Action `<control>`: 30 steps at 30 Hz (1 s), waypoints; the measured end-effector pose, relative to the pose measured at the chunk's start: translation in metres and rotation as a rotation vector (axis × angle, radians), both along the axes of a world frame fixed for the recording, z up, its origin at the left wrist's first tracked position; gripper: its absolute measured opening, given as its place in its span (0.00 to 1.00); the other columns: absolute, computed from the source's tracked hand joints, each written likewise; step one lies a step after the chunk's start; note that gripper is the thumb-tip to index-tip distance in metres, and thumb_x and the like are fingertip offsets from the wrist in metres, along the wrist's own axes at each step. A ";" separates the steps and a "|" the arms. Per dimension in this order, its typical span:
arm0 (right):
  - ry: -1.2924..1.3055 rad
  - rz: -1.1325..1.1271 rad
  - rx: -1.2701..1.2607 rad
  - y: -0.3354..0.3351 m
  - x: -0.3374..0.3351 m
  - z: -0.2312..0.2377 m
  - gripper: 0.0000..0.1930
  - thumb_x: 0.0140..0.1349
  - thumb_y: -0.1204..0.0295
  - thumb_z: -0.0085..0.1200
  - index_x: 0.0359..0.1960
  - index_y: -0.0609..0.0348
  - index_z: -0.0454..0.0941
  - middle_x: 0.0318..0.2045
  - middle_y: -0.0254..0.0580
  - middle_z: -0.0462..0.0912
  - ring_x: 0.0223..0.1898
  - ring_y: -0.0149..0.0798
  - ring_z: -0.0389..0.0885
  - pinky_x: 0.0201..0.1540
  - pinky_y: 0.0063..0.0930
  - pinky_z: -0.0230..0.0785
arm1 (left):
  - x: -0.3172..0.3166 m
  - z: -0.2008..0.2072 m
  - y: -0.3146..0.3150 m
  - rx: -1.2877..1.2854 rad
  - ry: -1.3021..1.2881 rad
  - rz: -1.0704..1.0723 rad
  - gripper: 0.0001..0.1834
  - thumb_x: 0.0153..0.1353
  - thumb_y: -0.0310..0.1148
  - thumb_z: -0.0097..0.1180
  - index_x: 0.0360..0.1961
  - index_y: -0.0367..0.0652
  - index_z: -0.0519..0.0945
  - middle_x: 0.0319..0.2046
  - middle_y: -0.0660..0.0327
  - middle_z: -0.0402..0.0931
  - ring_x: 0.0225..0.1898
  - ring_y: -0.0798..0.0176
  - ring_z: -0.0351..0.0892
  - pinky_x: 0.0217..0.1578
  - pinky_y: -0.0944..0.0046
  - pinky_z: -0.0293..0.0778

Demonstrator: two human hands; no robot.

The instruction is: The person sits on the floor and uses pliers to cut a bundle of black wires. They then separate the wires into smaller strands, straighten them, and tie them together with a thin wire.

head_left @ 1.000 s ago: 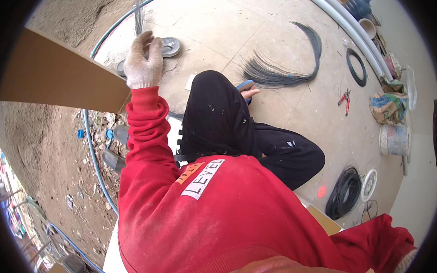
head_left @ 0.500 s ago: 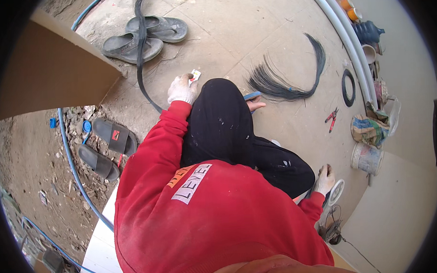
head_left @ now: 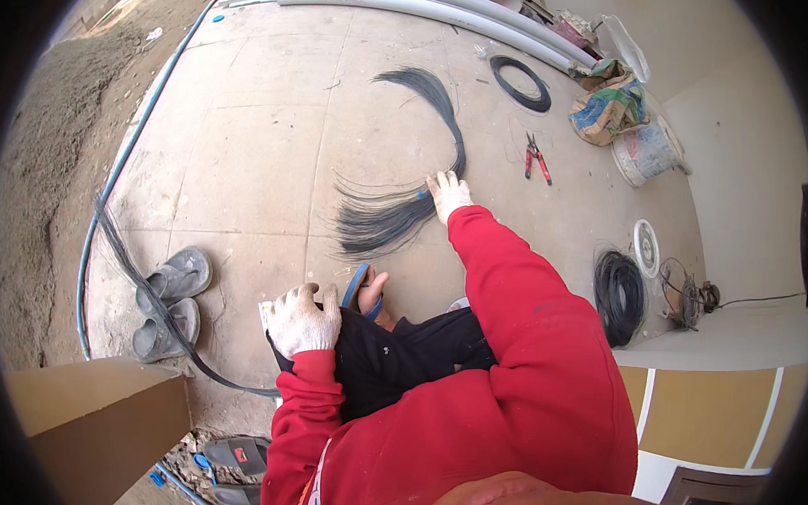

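Observation:
My right hand [head_left: 448,196], in a white knit glove, reaches forward with its fingers closed on the middle of a curved bundle of thin dark wires [head_left: 381,225] lying on the floor. A blue tie shows on the bundle beside the fingers, and its wire ends fan out to the left. My left hand [head_left: 304,323], also gloved, rests on my knee with bent fingers. A small white packet [head_left: 265,314] sticks out past its far-left edge, mostly hidden by the hand. Another long wire bundle [head_left: 180,336] runs from near my left forearm across grey sandals [head_left: 174,283].
Red-handled pliers [head_left: 537,161] and a black wire coil [head_left: 520,84] lie to the right. Farther right stand a sack [head_left: 608,112] and a stained bucket [head_left: 647,153]. A larger coil [head_left: 619,297] sits by my right side. White pipes [head_left: 413,5] cross the back; a pillar [head_left: 99,432] stands left.
My right hand has moved from low at my right side forward onto the wire bundle. The left hand still rests by the knee with the packet. The view has turned and shifted.

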State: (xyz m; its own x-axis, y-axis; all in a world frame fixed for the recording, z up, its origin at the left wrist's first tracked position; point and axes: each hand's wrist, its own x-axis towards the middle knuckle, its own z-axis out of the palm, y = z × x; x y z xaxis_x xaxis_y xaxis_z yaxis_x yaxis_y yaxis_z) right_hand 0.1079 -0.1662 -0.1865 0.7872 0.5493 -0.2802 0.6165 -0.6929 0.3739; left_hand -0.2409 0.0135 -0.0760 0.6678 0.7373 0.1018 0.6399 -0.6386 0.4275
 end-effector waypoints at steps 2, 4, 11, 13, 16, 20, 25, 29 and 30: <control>-0.021 0.101 -0.036 0.014 0.007 -0.004 0.32 0.69 0.71 0.40 0.75 0.41 0.51 0.74 0.42 0.56 0.75 0.50 0.49 0.72 0.58 0.43 | 0.008 -0.006 -0.003 0.067 0.075 -0.019 0.17 0.56 0.51 0.61 0.31 0.49 0.87 0.33 0.59 0.85 0.42 0.55 0.82 0.51 0.55 0.69; 0.002 0.109 -0.023 0.018 0.018 -0.020 0.28 0.70 0.69 0.38 0.73 0.42 0.57 0.71 0.42 0.61 0.74 0.49 0.52 0.73 0.57 0.40 | 0.018 -0.004 -0.006 0.098 0.155 -0.010 0.18 0.57 0.52 0.60 0.30 0.49 0.87 0.33 0.60 0.85 0.40 0.55 0.82 0.51 0.55 0.69; 0.063 0.252 0.141 -0.017 0.015 -0.027 0.14 0.65 0.68 0.48 0.48 0.50 0.83 0.52 0.35 0.80 0.58 0.42 0.75 0.70 0.52 0.53 | 0.031 -0.006 -0.015 0.117 0.306 -0.018 0.23 0.61 0.57 0.54 0.30 0.48 0.88 0.33 0.56 0.85 0.39 0.51 0.82 0.43 0.52 0.75; 0.140 0.229 0.120 -0.026 0.004 -0.012 0.13 0.65 0.66 0.50 0.47 0.50 0.83 0.50 0.37 0.81 0.57 0.43 0.76 0.63 0.54 0.62 | 0.034 -0.009 -0.014 0.084 0.331 -0.067 0.24 0.61 0.57 0.54 0.31 0.47 0.88 0.32 0.55 0.85 0.37 0.49 0.83 0.41 0.51 0.76; 0.168 0.191 0.189 -0.013 -0.014 0.040 0.12 0.65 0.64 0.53 0.44 0.47 0.86 0.51 0.41 0.80 0.57 0.47 0.76 0.51 0.49 0.73 | 0.031 -0.006 -0.016 0.066 0.343 -0.052 0.26 0.60 0.59 0.53 0.34 0.47 0.88 0.32 0.52 0.85 0.36 0.47 0.85 0.39 0.50 0.77; 0.089 0.005 0.537 0.011 -0.038 0.078 0.13 0.64 0.63 0.53 0.44 0.49 0.86 0.47 0.45 0.84 0.51 0.52 0.81 0.44 0.49 0.77 | 0.024 -0.007 -0.008 0.043 0.378 -0.166 0.30 0.59 0.63 0.51 0.43 0.49 0.86 0.39 0.51 0.85 0.37 0.45 0.85 0.41 0.49 0.78; 0.233 0.100 0.769 0.005 -0.128 0.162 0.13 0.56 0.64 0.60 0.41 0.55 0.84 0.39 0.50 0.83 0.44 0.54 0.83 0.37 0.50 0.77 | 0.073 -0.082 -0.005 -0.701 -0.241 -0.518 0.41 0.62 0.60 0.55 0.69 0.47 0.63 0.65 0.49 0.67 0.54 0.48 0.76 0.51 0.51 0.73; 0.098 0.230 1.111 -0.093 -0.203 0.190 0.27 0.50 0.58 0.66 0.52 0.51 0.76 0.50 0.46 0.77 0.54 0.51 0.75 0.57 0.45 0.68 | 0.119 -0.098 -0.036 -1.806 -0.846 -0.646 0.44 0.63 0.63 0.49 0.74 0.51 0.54 0.70 0.61 0.61 0.67 0.51 0.64 0.62 0.35 0.62; -0.214 0.192 1.217 -0.139 -0.217 0.181 0.27 0.50 0.59 0.67 0.53 0.51 0.76 0.51 0.46 0.76 0.54 0.51 0.74 0.59 0.43 0.66 | 0.117 -0.084 -0.045 -1.993 -0.901 -0.972 0.45 0.62 0.66 0.49 0.74 0.55 0.55 0.62 0.61 0.71 0.64 0.50 0.66 0.63 0.36 0.62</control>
